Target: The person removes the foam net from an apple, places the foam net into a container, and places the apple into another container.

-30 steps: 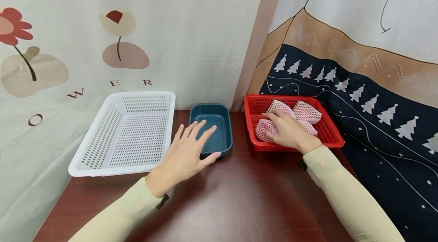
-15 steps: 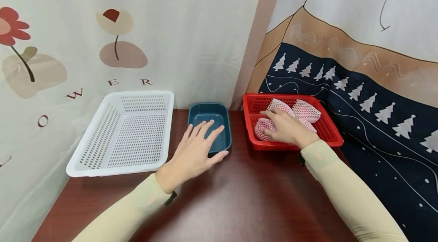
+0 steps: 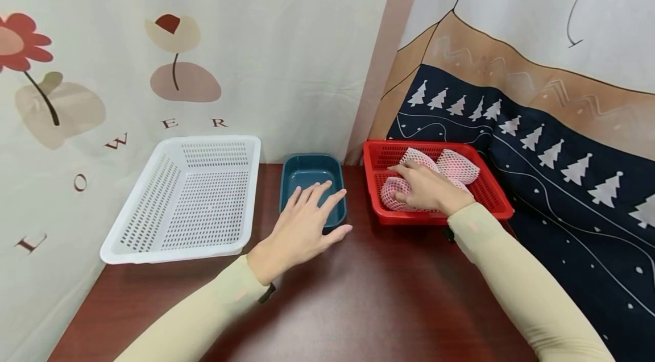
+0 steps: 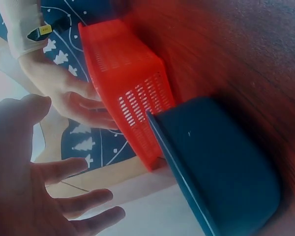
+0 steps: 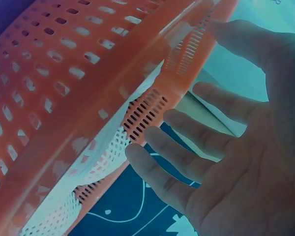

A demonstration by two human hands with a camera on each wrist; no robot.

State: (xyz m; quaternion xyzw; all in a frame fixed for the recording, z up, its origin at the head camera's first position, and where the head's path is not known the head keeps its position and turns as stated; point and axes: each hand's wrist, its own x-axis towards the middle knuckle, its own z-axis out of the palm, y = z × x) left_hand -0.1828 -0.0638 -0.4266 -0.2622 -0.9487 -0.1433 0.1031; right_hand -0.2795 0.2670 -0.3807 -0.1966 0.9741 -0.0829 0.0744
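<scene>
In the head view, my left hand [image 3: 302,231], fingers spread, hovers over the near part of a dark blue tub [image 3: 307,164] and holds nothing. My right hand [image 3: 427,186] is over a red perforated basket [image 3: 381,215], its fingers relaxed and above the contents. Several round things in pink and white foam netting lie in that basket; one foam-netted bundle [image 3: 393,194] sits near the thumb, another [image 3: 459,167] at the back right. What the netting wraps cannot be made out. In the right wrist view, the palm [image 5: 236,172] shows bare and the fingers are apart from the netting.
A white perforated basket [image 3: 215,203] stands left of the blue tub on the dark red-brown table [image 3: 358,305]. Printed curtains [image 3: 297,55] hang right behind the containers and along the right side.
My left hand has drifted right across the near part of the blue tub, fingers still spread. My right hand stays almost in place over the red basket.
</scene>
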